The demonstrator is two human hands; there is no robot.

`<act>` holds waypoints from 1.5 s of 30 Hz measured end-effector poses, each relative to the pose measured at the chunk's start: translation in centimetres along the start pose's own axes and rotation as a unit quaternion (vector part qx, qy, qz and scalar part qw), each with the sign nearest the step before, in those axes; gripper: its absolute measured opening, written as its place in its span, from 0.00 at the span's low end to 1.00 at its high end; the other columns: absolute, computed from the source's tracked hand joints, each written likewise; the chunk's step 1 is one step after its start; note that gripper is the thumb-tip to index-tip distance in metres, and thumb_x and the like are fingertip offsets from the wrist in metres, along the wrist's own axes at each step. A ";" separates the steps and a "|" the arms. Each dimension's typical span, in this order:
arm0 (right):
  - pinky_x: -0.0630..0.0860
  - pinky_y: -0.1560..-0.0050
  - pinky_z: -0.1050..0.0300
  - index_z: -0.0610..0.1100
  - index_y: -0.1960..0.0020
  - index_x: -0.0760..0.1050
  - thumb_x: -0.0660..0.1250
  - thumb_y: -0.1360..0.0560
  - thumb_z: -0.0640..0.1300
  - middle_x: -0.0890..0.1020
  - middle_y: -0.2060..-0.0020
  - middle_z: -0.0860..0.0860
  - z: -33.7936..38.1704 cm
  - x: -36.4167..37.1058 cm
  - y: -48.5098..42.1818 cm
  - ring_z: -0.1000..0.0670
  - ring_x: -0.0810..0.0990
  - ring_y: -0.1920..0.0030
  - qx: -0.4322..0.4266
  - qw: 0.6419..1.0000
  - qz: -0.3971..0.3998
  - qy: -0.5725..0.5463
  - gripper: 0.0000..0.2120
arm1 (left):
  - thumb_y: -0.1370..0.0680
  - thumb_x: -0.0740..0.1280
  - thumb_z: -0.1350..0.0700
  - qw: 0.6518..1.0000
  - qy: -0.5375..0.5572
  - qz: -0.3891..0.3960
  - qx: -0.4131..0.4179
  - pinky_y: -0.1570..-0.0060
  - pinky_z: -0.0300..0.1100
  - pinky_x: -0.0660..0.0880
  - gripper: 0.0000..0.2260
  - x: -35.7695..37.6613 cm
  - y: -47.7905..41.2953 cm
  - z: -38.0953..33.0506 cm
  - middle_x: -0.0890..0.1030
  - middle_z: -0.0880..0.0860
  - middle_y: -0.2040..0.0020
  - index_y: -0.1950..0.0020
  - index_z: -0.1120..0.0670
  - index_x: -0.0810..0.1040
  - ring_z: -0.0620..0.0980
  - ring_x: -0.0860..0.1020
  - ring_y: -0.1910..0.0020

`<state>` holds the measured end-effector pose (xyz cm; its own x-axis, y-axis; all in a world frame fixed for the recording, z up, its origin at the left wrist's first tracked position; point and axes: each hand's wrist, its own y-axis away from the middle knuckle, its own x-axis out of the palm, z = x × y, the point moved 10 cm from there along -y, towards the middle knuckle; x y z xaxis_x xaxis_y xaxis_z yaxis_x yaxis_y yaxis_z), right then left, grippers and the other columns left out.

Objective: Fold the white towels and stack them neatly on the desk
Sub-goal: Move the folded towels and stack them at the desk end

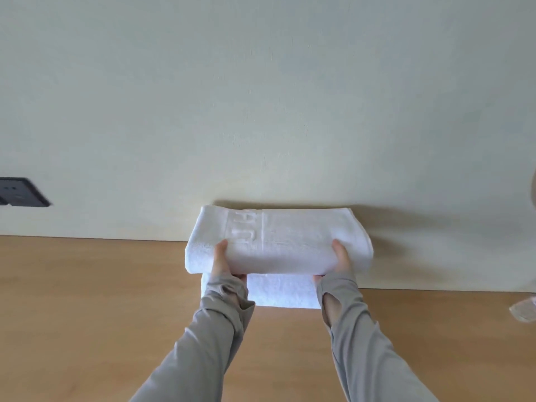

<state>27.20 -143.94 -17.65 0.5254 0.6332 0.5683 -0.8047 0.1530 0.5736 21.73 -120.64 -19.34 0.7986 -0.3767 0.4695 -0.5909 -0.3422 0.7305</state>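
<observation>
Your left hand (222, 261) and right hand (342, 258) grip the folded towel (290, 242), long axis left-right, directly above the stacked towel (280, 291) on the surface (87, 300).

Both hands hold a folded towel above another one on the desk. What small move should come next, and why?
Probably lower it straight down. The left hand and right hand grip the folded towel just above the lower towel on the desk, roughly over it, so setting it down would make the stack.

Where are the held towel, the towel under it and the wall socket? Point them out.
held towel (290, 242): head view, middle of its top face.
lower towel (280, 291): head view, front face between the wrists.
wall socket (17, 192): head view, its dark plate.
</observation>
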 end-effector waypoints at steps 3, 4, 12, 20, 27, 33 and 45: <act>0.79 0.53 0.52 0.47 0.53 0.78 0.70 0.29 0.47 0.84 0.57 0.50 -0.2 1.6 1.1 0.49 0.83 0.56 0.008 1.000 0.023 0.018 0.07 | 0.35 0.73 0.48 1.000 0.005 0.004 0.009 0.53 0.45 0.79 0.18 -0.2 0.9 -1.4 0.79 0.54 0.57 0.54 0.58 0.75 0.52 0.80 0.59; 0.79 0.51 0.51 0.47 0.52 0.78 0.71 0.29 0.48 0.83 0.55 0.50 -0.4 2.1 1.6 0.49 0.82 0.55 0.011 0.999 0.027 0.023 0.07 | 0.34 0.73 0.47 1.000 0.008 0.006 0.011 0.54 0.45 0.79 0.17 -0.3 1.2 -1.9 0.78 0.54 0.58 0.56 0.58 0.75 0.52 0.79 0.60; 0.77 0.45 0.48 0.45 0.44 0.76 0.69 0.28 0.47 0.82 0.52 0.48 -5.0 8.4 6.5 0.46 0.81 0.50 0.040 0.995 0.086 0.039 0.14 | 0.38 0.74 0.46 0.997 0.057 -0.016 0.053 0.54 0.45 0.80 0.21 -5.2 4.0 -8.9 0.80 0.55 0.58 0.55 0.58 0.74 0.52 0.80 0.61; 0.77 0.45 0.47 0.44 0.45 0.76 0.71 0.30 0.48 0.82 0.53 0.47 -14.7 16.5 13.6 0.45 0.82 0.50 0.092 0.980 0.148 0.096 0.15 | 0.38 0.74 0.47 0.976 0.165 -0.046 0.132 0.53 0.45 0.79 0.20 -14.5 7.4 -19.5 0.81 0.54 0.52 0.53 0.55 0.74 0.51 0.81 0.56; 0.79 0.58 0.51 0.45 0.51 0.74 0.71 0.30 0.46 0.81 0.58 0.49 -26.2 22.9 21.8 0.48 0.81 0.58 0.119 0.962 0.195 0.151 0.11 | 0.36 0.74 0.48 0.951 0.242 -0.071 0.176 0.53 0.46 0.79 0.19 -25.8 10.8 -29.1 0.80 0.54 0.51 0.53 0.56 0.72 0.52 0.81 0.54; 0.78 0.62 0.52 0.46 0.53 0.73 0.73 0.33 0.48 0.81 0.58 0.48 -38.0 27.8 30.2 0.48 0.81 0.59 0.154 0.941 0.232 0.190 0.13 | 0.35 0.74 0.49 0.931 0.285 -0.085 0.212 0.51 0.46 0.79 0.19 -37.0 13.9 -38.1 0.80 0.55 0.47 0.51 0.56 0.73 0.52 0.80 0.52; 0.80 0.57 0.48 0.50 0.53 0.73 0.76 0.37 0.51 0.80 0.55 0.48 -55.8 35.7 42.4 0.45 0.80 0.55 0.189 0.909 0.295 0.228 0.17 | 0.32 0.73 0.50 0.887 0.334 -0.102 0.301 0.49 0.48 0.78 0.17 -53.0 18.1 -52.0 0.79 0.55 0.47 0.50 0.56 0.73 0.53 0.80 0.51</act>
<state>-3.58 -72.53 -5.96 -0.2040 0.7820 0.5890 -0.7119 -0.5315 0.4591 -25.35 -62.11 -5.20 0.6661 0.2718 0.6945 -0.2203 -0.8180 0.5314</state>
